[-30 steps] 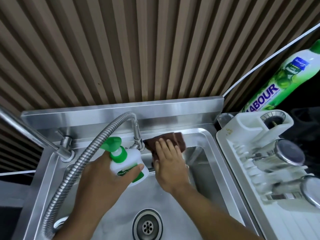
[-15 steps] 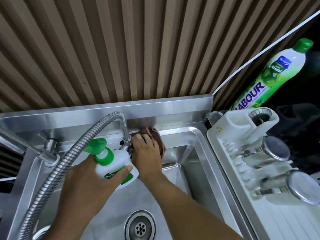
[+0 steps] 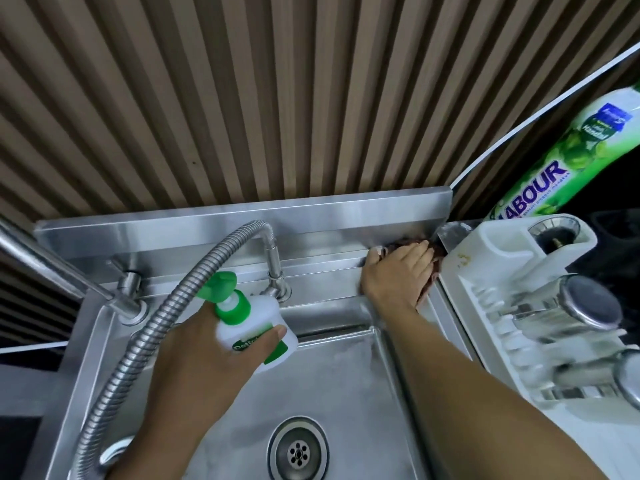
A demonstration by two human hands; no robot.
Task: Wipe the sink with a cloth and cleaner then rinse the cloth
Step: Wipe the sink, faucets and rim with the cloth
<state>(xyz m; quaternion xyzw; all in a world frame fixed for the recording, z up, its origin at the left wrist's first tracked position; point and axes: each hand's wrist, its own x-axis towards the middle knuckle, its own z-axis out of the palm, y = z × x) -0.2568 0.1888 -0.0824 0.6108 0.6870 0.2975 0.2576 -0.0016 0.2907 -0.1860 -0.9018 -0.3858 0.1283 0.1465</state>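
Observation:
The steel sink (image 3: 346, 386) fills the lower middle, its drain (image 3: 298, 448) near the bottom. A brown cloth (image 3: 437, 262) lies on the back ledge in the far right corner, mostly hidden under my right hand (image 3: 398, 271), which presses flat on it with straight fingers. Over the left part of the basin, my left hand (image 3: 197, 358) grips a white cleaner bottle (image 3: 252, 323) with a green pump top, close to the faucet base (image 3: 275, 271).
A flexible metal hose (image 3: 138, 341) arcs from the faucet down the sink's left side. A white dish rack (image 3: 485, 282) with steel cups (image 3: 585, 303) borders the right rim, touching the cloth's corner. A green dish-soap bottle (image 3: 554, 168) leans behind it. Slatted wall at back.
My right hand slid the cloth along the back ledge from beside the faucet to the far right corner. The left hand kept hold of the cleaner bottle in place.

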